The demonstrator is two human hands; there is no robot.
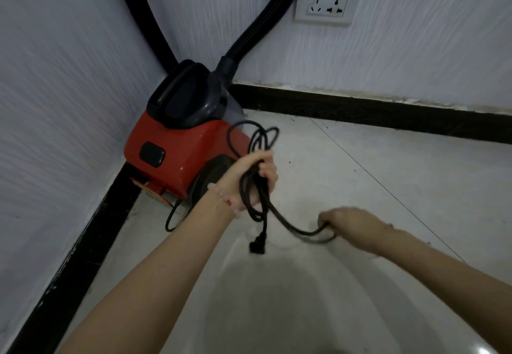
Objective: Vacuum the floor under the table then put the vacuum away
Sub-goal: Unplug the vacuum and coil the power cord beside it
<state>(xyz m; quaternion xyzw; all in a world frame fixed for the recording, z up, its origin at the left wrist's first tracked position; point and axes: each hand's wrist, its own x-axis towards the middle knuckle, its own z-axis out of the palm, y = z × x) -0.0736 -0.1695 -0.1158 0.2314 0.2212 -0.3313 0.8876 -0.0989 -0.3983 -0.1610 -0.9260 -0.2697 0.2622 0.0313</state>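
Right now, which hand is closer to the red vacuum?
Left. The left hand grips the coiled cord right beside the red vacuum. The right hand holds a strand of it farther out over the floor, apart from the vacuum.

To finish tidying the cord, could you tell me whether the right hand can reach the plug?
Probably yes: the plug hangs free below the left hand, nothing lies between, but the right hand must first let go of the cord.

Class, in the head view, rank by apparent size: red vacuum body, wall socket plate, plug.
Largest: red vacuum body.
Then: wall socket plate.
Smallest: plug, though it hangs nearer the camera.
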